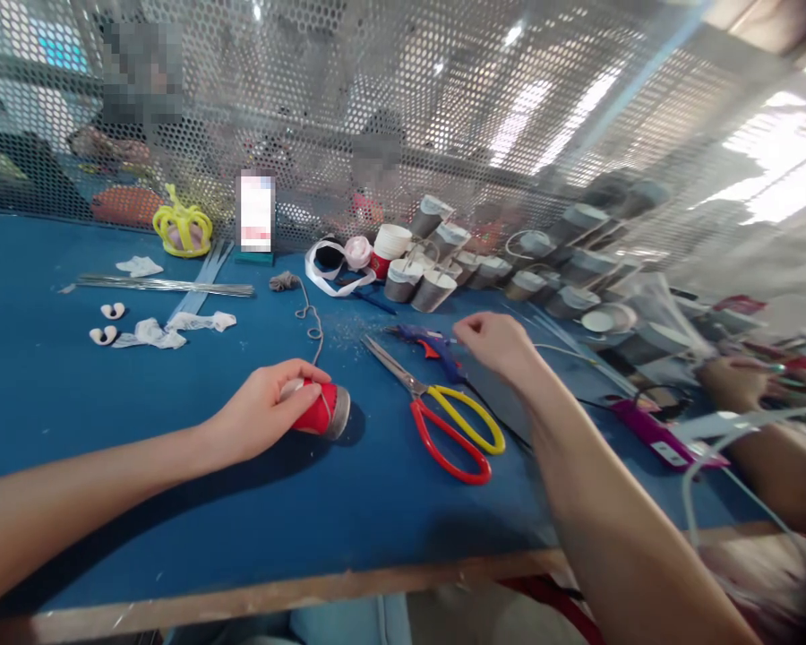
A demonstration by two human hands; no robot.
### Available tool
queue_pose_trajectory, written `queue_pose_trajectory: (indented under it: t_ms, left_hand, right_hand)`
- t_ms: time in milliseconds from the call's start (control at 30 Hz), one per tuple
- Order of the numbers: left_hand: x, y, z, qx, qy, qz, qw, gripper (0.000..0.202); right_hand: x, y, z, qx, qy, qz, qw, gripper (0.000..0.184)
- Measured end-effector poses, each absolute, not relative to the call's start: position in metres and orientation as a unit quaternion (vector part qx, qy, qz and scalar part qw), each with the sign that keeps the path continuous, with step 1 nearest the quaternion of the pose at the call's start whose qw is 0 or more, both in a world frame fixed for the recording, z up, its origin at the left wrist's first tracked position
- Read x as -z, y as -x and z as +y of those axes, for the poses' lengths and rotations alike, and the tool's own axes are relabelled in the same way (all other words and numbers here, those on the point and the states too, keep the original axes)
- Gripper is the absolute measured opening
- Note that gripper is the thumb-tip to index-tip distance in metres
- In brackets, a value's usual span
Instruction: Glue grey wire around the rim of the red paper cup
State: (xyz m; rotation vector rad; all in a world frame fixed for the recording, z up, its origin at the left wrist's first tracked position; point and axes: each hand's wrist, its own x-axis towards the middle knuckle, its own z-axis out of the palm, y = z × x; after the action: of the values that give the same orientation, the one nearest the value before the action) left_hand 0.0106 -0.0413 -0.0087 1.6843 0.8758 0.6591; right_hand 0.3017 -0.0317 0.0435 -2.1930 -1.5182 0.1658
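Observation:
My left hand (265,408) is wrapped round a small red cup with a grey rim (324,410), which lies on its side on the blue table (73,394). A grey cord (309,313) runs from the cup toward the back. My right hand (497,343) hovers past the scissors, fingers curled in a pinch just right of a blue glue gun (430,342); whether it holds anything is unclear. Scissors with red and yellow handles (453,421) lie between my hands.
Several grey-wrapped paper cups (436,287) crowd the back right. A yellow crown (182,228), thin rods (165,286), white scraps (167,331) and white ribbon (336,278) lie at the back. Perforated metal screen (376,107) behind. Another person's hand (739,381) works at right, near a purple tool (658,436).

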Motion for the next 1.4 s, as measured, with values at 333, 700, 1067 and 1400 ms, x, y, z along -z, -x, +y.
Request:
queue_pose_trajectory:
  t_ms: [333,700,1067,1400]
  left_hand:
    - [0.007,-0.011,-0.041,-0.279,-0.719,0.373,0.517,0.023]
    - [0.003,-0.009,-0.036,-0.289,-0.781,0.384,0.398,0.022]
    - [0.003,-0.008,-0.029,-0.284,-0.755,0.399,0.436,0.023]
    - [0.002,-0.010,-0.028,-0.267,-0.762,0.418,0.416,0.024]
  right_hand:
    - [-0.002,-0.317,-0.025,-0.110,0.802,-0.514,0.283,0.010]
    - [-0.053,-0.248,-0.070,-0.389,0.651,-0.534,0.375,0.021]
    - [-0.042,-0.232,-0.101,-0.300,0.681,-0.631,0.219,0.025]
    - [-0.033,-0.247,-0.103,-0.015,0.539,-0.835,0.105,0.025]
